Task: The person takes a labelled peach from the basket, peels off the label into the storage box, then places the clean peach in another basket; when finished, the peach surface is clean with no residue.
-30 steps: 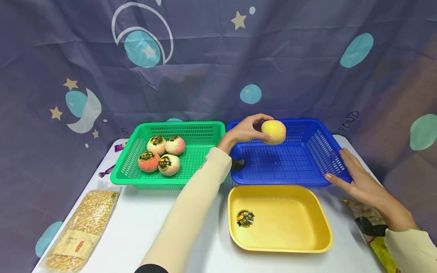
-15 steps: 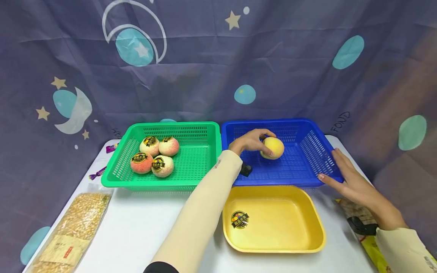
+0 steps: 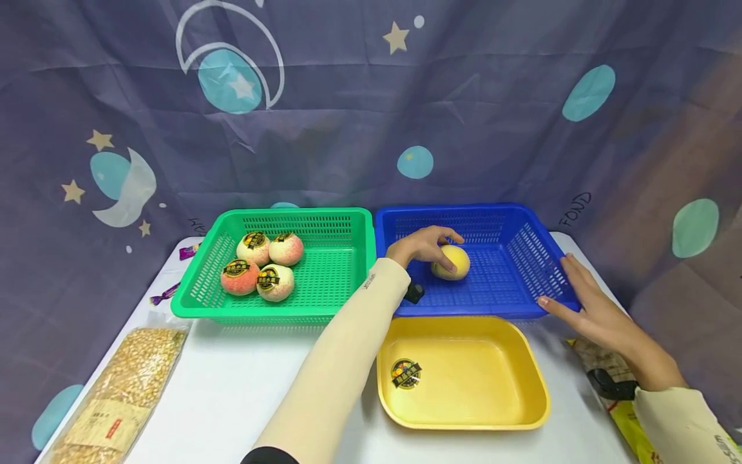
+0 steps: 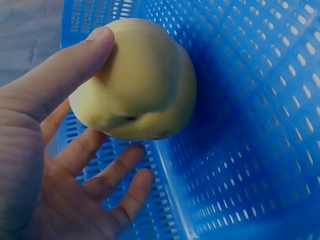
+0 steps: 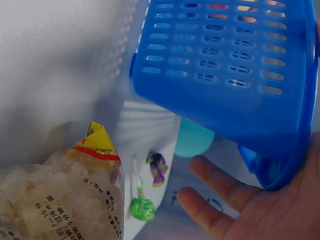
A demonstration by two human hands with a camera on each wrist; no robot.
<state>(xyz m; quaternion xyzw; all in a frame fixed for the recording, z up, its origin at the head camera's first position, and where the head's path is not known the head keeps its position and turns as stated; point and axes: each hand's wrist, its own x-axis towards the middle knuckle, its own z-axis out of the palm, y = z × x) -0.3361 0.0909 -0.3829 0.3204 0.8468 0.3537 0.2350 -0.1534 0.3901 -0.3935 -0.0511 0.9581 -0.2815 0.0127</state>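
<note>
Yellow peach (image 3: 451, 261) sits low in the blue basket (image 3: 522, 248), left of centre, at or just above the perforated floor; contact cannot be confirmed. Left hand (image 3: 425, 246) holds it: thumb (image 4: 70, 65) pressed on one side, the other fingers spread loosely beneath and only lightly touching, per the left wrist view. A light hold, not a full wrap.

Right hand (image 3: 580, 301) lies flat with straight fingers against the basket's near right corner, steadying it, holding nothing.

Judgement: the step is setting the fruit down. Best lowered until the basket floor carries it, then the thumb lifted off last, so the peach does not roll. Right hand should brace the rim meanwhile.

Outward: green basket (image 3: 342, 258) just left, holding four labelled peaches (image 3: 261, 265). Yellow tray (image 3: 510, 393) in front, a sticker (image 3: 405, 373) on its floor. Bag of corn kernels (image 3: 113, 393) at near left; snack bag (image 5: 55, 195) at right.
</note>
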